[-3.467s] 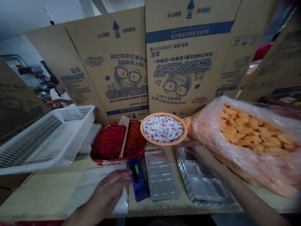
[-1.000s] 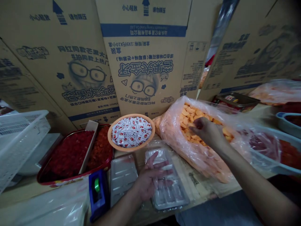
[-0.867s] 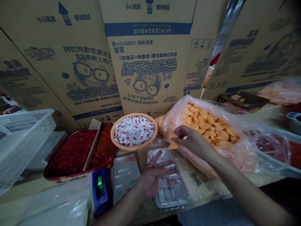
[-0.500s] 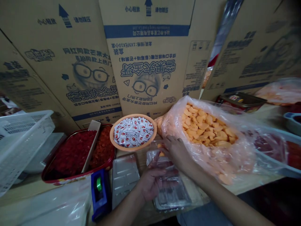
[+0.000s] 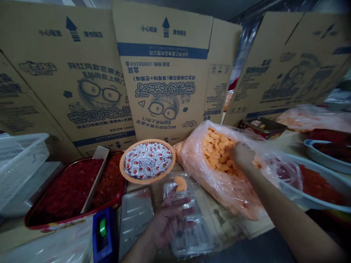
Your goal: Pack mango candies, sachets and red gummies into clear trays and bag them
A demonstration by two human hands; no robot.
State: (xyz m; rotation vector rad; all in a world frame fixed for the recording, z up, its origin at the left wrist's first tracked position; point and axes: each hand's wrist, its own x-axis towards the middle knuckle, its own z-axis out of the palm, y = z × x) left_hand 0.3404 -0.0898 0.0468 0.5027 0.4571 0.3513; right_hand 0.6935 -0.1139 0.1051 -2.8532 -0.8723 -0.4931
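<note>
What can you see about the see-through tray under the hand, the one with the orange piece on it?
It is a clear plastic tray, long and shallow, with moulded sections and a thin rim. One flat orange piece lies at its far end, and the rest looks empty. The tray sits on the table, and the person's left hand rests on it with the fingers spread across the middle.
</note>
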